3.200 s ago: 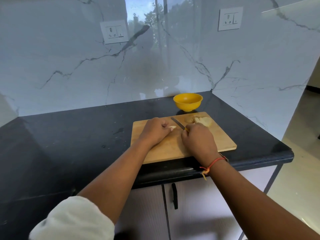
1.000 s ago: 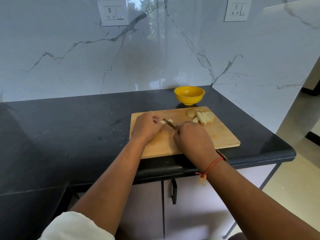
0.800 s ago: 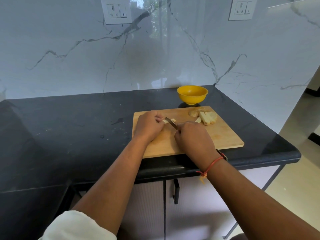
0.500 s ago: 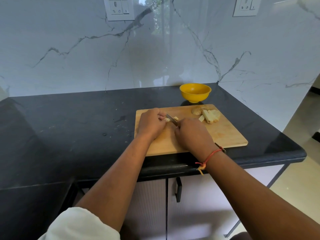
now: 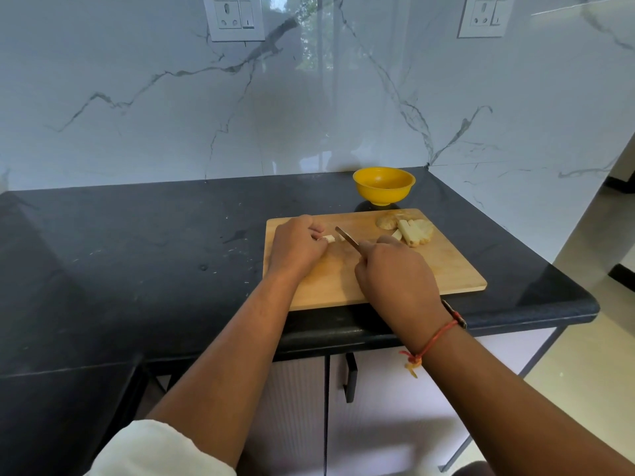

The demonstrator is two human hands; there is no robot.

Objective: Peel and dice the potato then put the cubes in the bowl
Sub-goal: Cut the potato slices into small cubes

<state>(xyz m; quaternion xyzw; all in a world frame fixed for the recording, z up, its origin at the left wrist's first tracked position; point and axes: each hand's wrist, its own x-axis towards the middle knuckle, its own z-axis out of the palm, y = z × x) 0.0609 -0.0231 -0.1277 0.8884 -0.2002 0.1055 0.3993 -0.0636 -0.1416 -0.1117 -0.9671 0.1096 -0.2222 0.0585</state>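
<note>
Two hands are seen over one wooden cutting board (image 5: 446,273). The left hand (image 5: 297,247) is curled, knuckles up, and one small pale potato piece (image 5: 329,238) is pinched under its fingertips against the board. The right hand (image 5: 395,269) is closed round the handle of one knife (image 5: 347,237), whose blade is pointed away and leftward, its tip just beside the held piece. Beyond the right hand, at the board's far right, one heap of potato sticks (image 5: 414,231) is laid, with one browner rounded piece (image 5: 387,221) touching it on the side nearer the left hand; the sticks are too closely packed to be counted. One red thread (image 5: 436,338) is tied round the right wrist.

One yellow bowl (image 5: 383,185) is set on the worktop (image 5: 137,252) just beyond the board's far edge, beyond the right hand; only its smooth yellow inner wall is shown, and what it holds cannot be told.

The board is carried by this black speckled worktop, which stretches well to the left of the left hand. White grey-veined marble (image 5: 343,97) is fitted behind it and to the right, and two sockets are mounted there: the first socket (image 5: 234,17) beyond the left hand, the second socket (image 5: 482,15) beyond and right of the right hand. Below the hands, pale cabinet doors with one dark handle (image 5: 350,377) are seen
</note>
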